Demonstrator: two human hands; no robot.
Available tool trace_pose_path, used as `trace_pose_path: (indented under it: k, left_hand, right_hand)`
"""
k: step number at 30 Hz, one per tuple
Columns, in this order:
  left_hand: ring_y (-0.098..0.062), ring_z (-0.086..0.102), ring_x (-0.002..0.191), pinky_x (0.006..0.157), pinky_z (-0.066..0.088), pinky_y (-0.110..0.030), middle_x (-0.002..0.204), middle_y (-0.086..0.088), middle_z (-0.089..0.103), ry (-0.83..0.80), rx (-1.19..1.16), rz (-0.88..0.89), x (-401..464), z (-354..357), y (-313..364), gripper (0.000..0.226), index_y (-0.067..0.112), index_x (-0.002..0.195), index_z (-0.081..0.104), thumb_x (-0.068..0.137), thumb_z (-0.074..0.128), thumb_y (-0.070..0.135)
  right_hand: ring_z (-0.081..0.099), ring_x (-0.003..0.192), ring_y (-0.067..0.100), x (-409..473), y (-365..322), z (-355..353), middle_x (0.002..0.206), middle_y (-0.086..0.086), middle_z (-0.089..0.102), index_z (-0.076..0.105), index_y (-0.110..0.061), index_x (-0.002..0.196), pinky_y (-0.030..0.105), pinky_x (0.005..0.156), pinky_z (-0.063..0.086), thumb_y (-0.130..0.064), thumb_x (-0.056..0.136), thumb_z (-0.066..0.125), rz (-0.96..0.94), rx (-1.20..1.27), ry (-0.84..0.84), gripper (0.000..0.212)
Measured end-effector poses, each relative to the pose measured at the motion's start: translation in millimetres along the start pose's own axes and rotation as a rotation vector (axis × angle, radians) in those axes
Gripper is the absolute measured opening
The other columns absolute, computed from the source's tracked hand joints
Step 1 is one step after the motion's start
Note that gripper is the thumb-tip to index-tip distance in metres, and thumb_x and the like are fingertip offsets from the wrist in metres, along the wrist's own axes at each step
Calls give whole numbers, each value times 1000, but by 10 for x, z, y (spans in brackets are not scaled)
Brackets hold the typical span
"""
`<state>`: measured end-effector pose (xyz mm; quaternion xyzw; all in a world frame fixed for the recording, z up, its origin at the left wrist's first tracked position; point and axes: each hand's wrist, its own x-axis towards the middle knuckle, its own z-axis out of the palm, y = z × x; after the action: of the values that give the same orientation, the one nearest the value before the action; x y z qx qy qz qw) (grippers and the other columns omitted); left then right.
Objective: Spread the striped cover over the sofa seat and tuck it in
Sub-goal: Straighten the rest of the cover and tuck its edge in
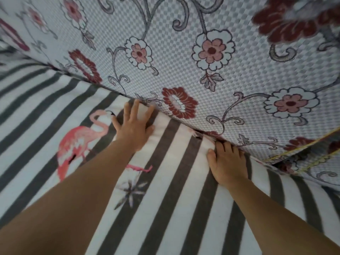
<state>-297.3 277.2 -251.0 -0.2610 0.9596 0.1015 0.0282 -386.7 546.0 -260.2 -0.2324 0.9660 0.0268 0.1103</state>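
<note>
Head view: striped cover (184,208) spread flat across the sofa seat, grey and white bands running up to the crease under the floral backrest (184,52), a pink flamingo print (79,142) at the left. Left hand (134,126) laid flat on the cover's back edge, fingers straight and splayed, tips at the crease, probably pinning the cloth so it cannot slide forward. Right hand (228,162) further right along the same crease, thumb out, fingers bent down into the gap and partly hidden, seemingly pushing the edge in; no fold visibly held. Cover directly under both palms, its back edge bunched slightly between them, apparently not yet fully tucked there
</note>
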Motion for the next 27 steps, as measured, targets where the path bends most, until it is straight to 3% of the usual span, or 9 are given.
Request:
trace_pose_path:
  k: [3, 5, 8, 11, 16, 22, 27]
  left_hand:
    - [-25, 0, 147, 109, 12, -69, 160, 6, 0, -73, 49, -30, -170, -170, -270, 64, 40, 148, 3, 94, 37, 49]
    - [-23, 4, 147, 111, 16, -65, 160, 7, 4, -144, 89, -44, -244, -282, -481, 65, 37, 148, 6, 94, 39, 47]
    - [-26, 7, 146, 110, 22, -61, 158, 4, 10, -159, 17, -114, -348, -391, -737, 69, 34, 148, 13, 90, 50, 45]
    - [-35, 9, 144, 109, 27, -59, 159, -2, 6, -226, 61, -154, -400, -479, -961, 85, 31, 148, 9, 83, 61, 46]
    - [-47, 1, 142, 109, 23, -60, 158, 0, -10, -359, 60, -266, -353, -453, -1249, 108, 36, 148, -4, 71, 69, 58]
    - [-55, 2, 138, 102, 24, -69, 157, -4, -12, -450, 45, -293, -225, -423, -1289, 114, 34, 148, -5, 69, 73, 57]
    - [-57, -2, 138, 104, 21, -71, 158, -8, -18, -541, 20, -299, -134, -487, -1263, 115, 29, 149, -8, 73, 75, 47]
  right_hand:
    - [41, 127, 36, 4, -109, -187, 137, 16, 46, 42, -12, 133, 52, 108, 30, -39, 97, 27, 69, -26, -124, 48]
    - [43, 124, 37, -26, -358, -342, 135, 17, 47, 40, -10, 132, 53, 105, 35, -31, 94, 37, 53, -53, -90, 44]
    - [35, 133, 30, -52, -935, -481, 146, 11, 37, 29, -12, 142, 44, 110, 32, -27, 91, 48, -319, 41, 40, 57]
    - [14, 146, 23, 79, -1547, -574, 159, 5, 15, 13, -16, 151, 41, 119, 18, -33, 97, 41, -533, 178, -87, 63]
    - [6, 148, 24, 539, -2347, -619, 161, 5, 4, 7, -17, 152, 45, 119, 14, -38, 99, 36, -558, 257, -197, 64]
    - [24, 140, 34, 1116, -2930, -384, 155, 14, 20, 22, -12, 146, 49, 110, 28, -46, 96, 36, -457, 133, -225, 62]
    - [13, 145, 34, 1278, -3099, -312, 160, 9, 4, 11, -14, 152, 49, 115, 17, -67, 90, 24, -319, 12, -338, 82]
